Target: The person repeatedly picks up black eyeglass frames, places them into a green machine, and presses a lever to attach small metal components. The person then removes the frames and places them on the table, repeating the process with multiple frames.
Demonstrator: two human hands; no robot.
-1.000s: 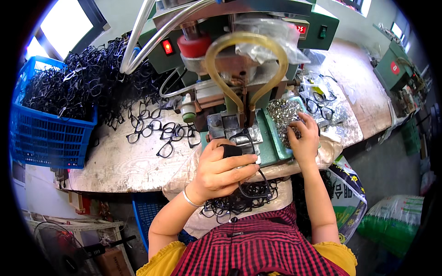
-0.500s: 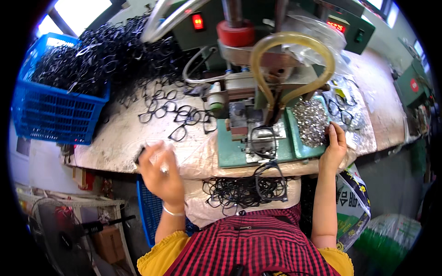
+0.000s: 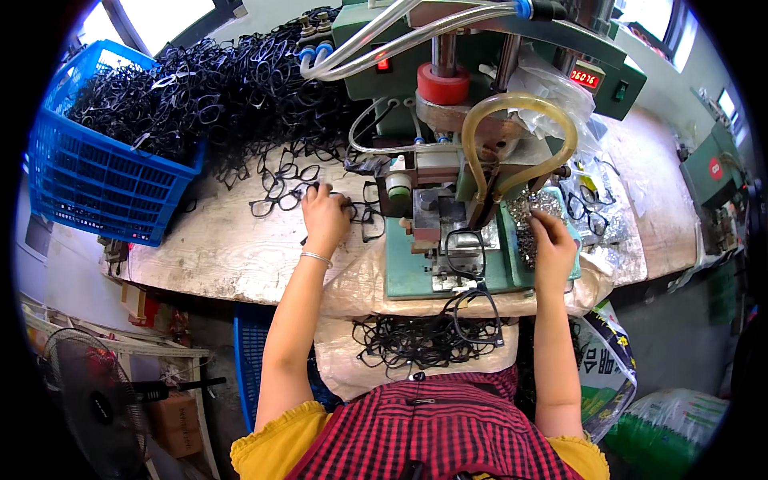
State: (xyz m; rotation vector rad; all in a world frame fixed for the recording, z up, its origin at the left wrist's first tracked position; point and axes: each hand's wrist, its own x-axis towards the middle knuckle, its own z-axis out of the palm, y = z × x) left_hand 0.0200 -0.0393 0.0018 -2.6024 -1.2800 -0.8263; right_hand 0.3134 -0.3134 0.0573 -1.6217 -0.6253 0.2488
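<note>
My left hand (image 3: 326, 220) has reached over the table, its fingers curled down on a black eyeglass frame (image 3: 346, 206) among several scattered ones; the fingertips are partly hidden. A small dark piece shows beside its wrist. My right hand (image 3: 554, 250) is at the green tray (image 3: 574, 270), thumb and fingers pinched together over the small shiny metal parts (image 3: 524, 210). Whatever lies between those fingertips is too small to make out. Between my hands stands a press machine (image 3: 488, 160). One black eyeglass frame (image 3: 464, 252) sits at its metal fixture, and another frame (image 3: 477, 316) hangs just in front.
A blue crate (image 3: 112, 184) at the left overflows with black eyeglass frames (image 3: 216, 96). More frames (image 3: 424, 340) lie on the cloth over my lap. Clear tubes (image 3: 400, 36) loop above the press. A fan (image 3: 96, 404) stands at the lower left.
My left hand has moved away from the table's front left, forward and right, onto the frames. My right hand has shifted left from the tray's outer edge over the metal parts.
</note>
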